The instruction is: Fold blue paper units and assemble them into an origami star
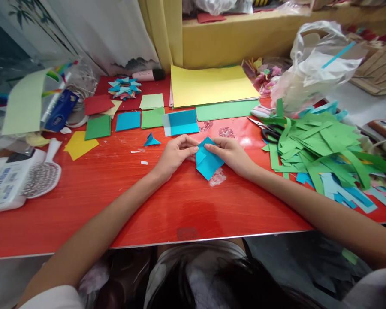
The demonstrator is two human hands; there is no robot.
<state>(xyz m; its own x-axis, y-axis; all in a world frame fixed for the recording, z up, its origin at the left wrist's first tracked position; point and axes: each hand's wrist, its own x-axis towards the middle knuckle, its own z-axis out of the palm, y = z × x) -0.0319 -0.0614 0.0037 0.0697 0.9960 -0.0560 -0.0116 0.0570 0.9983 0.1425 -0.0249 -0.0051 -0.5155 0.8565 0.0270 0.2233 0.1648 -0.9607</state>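
A blue paper square point(208, 164) lies partly folded on the red table point(116, 206), turned like a diamond. My left hand point(175, 153) pinches its upper left corner, fingers bent and closed on the paper. My right hand point(231, 152) presses and pinches the upper right edge, fingertip meeting the left hand's at the fold. A small folded blue triangle point(152, 140) sits just left of my left hand.
Coloured paper squares point(128, 120) and a blue-and-white paper star point(124, 88) lie at the back left. Yellow sheets point(212, 84) are stacked at the back. Black scissors point(266, 130) and a heap of green strips point(321, 148) fill the right. A hairbrush point(41, 176) lies left.
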